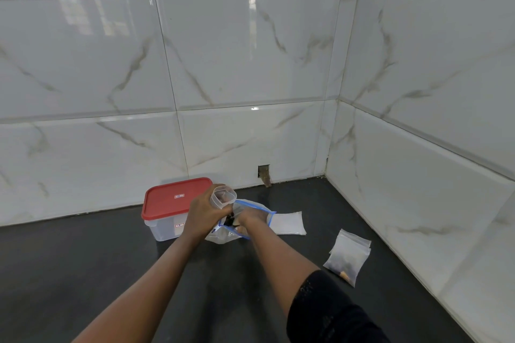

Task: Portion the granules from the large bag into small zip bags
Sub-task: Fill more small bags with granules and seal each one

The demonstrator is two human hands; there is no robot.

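On dark counter (97,259), left hand (206,211) gripping cup (223,196), right hand (252,217) inside large bag (221,237), grip hidden.

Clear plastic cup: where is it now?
The clear plastic cup is centre frame in the head view, gripped by the left hand, right of the red-lidded container and beside the open large bag.

- Small red-and-white label (179,196) at the middle of the red lid (164,205): lettering too small to read.
- Matching red-and-white sticker (179,225) on the wall of the clear plastic container (163,232), just under the lid's rim: likewise illegible.
- No text, brand or number legible on either.
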